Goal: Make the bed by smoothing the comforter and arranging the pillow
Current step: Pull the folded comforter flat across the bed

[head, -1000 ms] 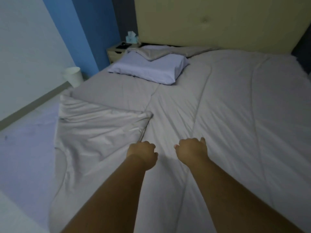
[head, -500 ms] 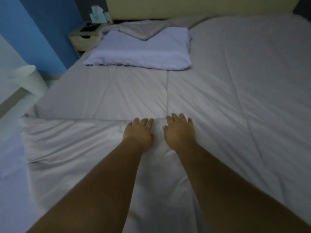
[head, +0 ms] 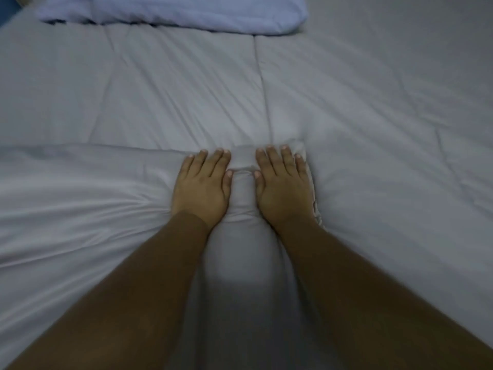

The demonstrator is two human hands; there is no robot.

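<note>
Both hands, left hand and right hand, pressed flat with straight fingers on the folded-back comforter; the pillow lay beyond the fingertips.

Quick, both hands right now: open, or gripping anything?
Left hand: open, pressing flat on the comforter.
Right hand: open, pressing flat on the comforter too.

The pillow at the head of the bed is cut off by the top edge. The comforter runs past every edge, its right side blurred. The palms of the left hand and right hand are hidden against it.
</note>
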